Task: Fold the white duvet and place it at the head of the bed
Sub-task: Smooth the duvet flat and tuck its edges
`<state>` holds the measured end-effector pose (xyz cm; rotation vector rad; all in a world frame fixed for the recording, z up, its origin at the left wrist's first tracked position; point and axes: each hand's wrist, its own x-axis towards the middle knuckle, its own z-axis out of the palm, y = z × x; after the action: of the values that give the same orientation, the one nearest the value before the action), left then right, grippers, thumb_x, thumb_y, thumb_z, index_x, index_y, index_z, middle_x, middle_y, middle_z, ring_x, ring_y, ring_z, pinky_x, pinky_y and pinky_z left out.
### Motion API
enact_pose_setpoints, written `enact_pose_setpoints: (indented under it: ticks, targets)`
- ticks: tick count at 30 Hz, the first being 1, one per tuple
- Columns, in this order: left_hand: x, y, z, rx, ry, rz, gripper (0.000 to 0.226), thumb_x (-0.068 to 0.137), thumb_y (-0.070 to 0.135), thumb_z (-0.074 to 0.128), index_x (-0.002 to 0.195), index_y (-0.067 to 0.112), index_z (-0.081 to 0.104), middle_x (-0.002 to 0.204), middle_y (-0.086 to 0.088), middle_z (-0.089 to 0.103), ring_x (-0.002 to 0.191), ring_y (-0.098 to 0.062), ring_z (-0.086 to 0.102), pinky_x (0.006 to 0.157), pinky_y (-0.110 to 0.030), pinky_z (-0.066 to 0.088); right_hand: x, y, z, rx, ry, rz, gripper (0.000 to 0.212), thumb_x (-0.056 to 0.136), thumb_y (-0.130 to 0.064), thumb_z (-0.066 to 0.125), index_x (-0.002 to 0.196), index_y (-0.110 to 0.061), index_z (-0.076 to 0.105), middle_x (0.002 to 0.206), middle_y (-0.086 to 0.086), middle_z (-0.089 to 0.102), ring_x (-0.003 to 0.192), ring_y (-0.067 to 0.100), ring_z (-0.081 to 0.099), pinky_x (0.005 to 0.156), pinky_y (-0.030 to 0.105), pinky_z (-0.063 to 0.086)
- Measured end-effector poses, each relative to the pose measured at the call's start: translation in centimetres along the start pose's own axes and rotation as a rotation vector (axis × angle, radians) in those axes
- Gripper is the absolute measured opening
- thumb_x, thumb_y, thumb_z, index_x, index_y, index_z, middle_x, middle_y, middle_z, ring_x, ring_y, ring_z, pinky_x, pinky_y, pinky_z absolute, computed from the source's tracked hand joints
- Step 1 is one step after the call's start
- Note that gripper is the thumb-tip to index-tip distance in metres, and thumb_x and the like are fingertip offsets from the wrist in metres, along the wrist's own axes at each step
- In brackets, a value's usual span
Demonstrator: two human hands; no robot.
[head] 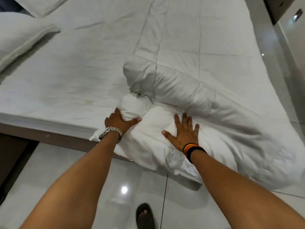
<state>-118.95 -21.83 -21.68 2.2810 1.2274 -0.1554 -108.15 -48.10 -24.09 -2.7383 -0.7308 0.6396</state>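
The white duvet lies along the right half of the bed, bunched and partly rolled at the near edge, where a part hangs over toward the floor. My left hand, with a metal watch on the wrist, wraps around a bunched lump of the duvet at the bed's edge. My right hand, with striped wristbands, lies flat with spread fingers on top of the duvet, pressing on it. The left half of the bed shows only the creased white sheet.
Two white pillows sit at the far left of the bed. A glossy tiled floor lies below me, with my sandalled foot on it. Dark furniture stands at the top right corner.
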Motion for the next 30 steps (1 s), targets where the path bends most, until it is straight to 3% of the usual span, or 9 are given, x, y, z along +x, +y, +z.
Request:
enact_pose_setpoints:
  ticks: [4, 8, 12, 15, 17, 20, 23, 26, 30]
  targets:
    - [0.5, 0.6, 0.2, -0.089, -0.043, 0.049, 0.108, 0.047, 0.081, 0.081, 0.132, 0.020, 0.057, 0.131, -0.009, 0.068, 0.121, -0.034, 0.063, 0.099, -0.041, 0.051, 0.5, 0.1, 0.8, -0.052, -0.003, 0.018, 0.100, 0.089, -0.087, 0.027, 0.165, -0.033, -0.008, 0.173, 0.005, -0.020, 0.159, 0.027, -0.019, 0.125, 0.061, -0.012]
    - [-2.4, 1.2, 0.0, -0.231, -0.167, 0.062, 0.047, 0.066, 0.048, 0.089, 0.096, 0.017, 0.069, 0.104, -0.008, 0.074, 0.093, -0.027, 0.069, 0.079, -0.033, 0.055, -0.3, -0.2, -0.2, -0.024, -0.038, 0.010, 0.097, 0.091, -0.083, 0.033, 0.166, -0.033, -0.004, 0.174, 0.004, -0.016, 0.160, 0.025, -0.016, 0.126, 0.060, -0.009]
    - [-9.7, -1.6, -1.2, -0.510, -0.244, -0.042, 0.034, 0.068, 0.034, 0.093, 0.088, 0.015, 0.073, 0.085, 0.002, 0.075, 0.080, -0.015, 0.069, 0.062, -0.022, 0.051, -4.6, 0.0, -0.5, 0.080, -0.030, -0.045, 0.095, 0.091, -0.080, 0.040, 0.166, -0.034, 0.003, 0.175, -0.003, -0.006, 0.161, 0.021, -0.009, 0.128, 0.055, -0.007]
    - [-16.9, -7.2, -0.1, -0.546, -0.286, -0.205, 0.046, 0.058, 0.037, 0.097, 0.088, 0.013, 0.072, 0.082, 0.004, 0.075, 0.084, -0.018, 0.070, 0.063, -0.024, 0.050, -10.3, 1.0, 1.2, 0.087, -0.082, -0.156, 0.093, 0.093, -0.078, 0.041, 0.166, -0.033, 0.006, 0.174, -0.007, -0.009, 0.161, 0.017, -0.010, 0.128, 0.050, -0.008]
    - [-20.3, -10.1, 1.2, -0.582, -0.291, -0.303, 0.065, 0.044, 0.047, 0.093, 0.092, 0.009, 0.071, 0.089, -0.001, 0.076, 0.087, -0.022, 0.070, 0.077, -0.030, 0.052, -13.9, 1.6, 2.9, 0.081, -0.117, -0.200, 0.088, 0.096, -0.074, 0.040, 0.166, -0.032, 0.008, 0.173, -0.008, -0.011, 0.160, 0.017, -0.012, 0.128, 0.048, -0.010]
    - [-21.6, -11.1, 2.6, -0.616, -0.180, -0.352, 0.080, 0.039, 0.054, 0.089, 0.105, 0.012, 0.070, 0.099, -0.005, 0.072, 0.088, -0.022, 0.067, 0.086, -0.035, 0.051, -17.1, 3.3, 5.0, 0.286, -0.055, -0.118, 0.082, 0.097, -0.070, 0.045, 0.165, -0.031, 0.021, 0.174, -0.007, 0.002, 0.161, 0.015, -0.003, 0.130, 0.047, -0.001]
    - [-22.7, -10.6, 4.2, -0.589, -0.056, -0.336, 0.098, 0.043, 0.059, 0.090, 0.127, 0.017, 0.062, 0.118, -0.005, 0.068, 0.102, -0.027, 0.064, 0.091, -0.037, 0.051, -20.1, 6.3, 6.1, 0.687, 0.146, 0.154, 0.076, 0.094, -0.062, 0.062, 0.158, -0.026, 0.041, 0.171, -0.005, 0.022, 0.158, 0.016, 0.020, 0.129, 0.043, 0.022]
    - [-24.3, -10.4, 7.5, -0.599, 0.054, -0.289, 0.110, 0.045, 0.060, 0.096, 0.137, 0.028, 0.047, 0.129, -0.001, 0.059, 0.117, -0.028, 0.061, 0.098, -0.040, 0.051, -22.6, 10.0, 8.0, 1.018, 0.249, 0.452, 0.083, 0.085, -0.068, 0.068, 0.153, -0.028, 0.042, 0.169, -0.005, 0.027, 0.155, 0.019, 0.029, 0.126, 0.044, 0.030]
    - [-24.9, -9.0, 15.5, -0.741, -0.162, -0.457, 0.125, 0.064, 0.057, 0.091, 0.160, 0.026, 0.016, 0.160, -0.004, 0.036, 0.144, -0.030, 0.040, 0.117, -0.045, 0.035, -22.3, 14.5, 11.5, 1.318, 0.211, 0.815, 0.101, 0.079, -0.073, 0.069, 0.161, -0.028, 0.029, 0.168, 0.003, 0.030, 0.150, 0.028, 0.037, 0.121, 0.050, 0.036]
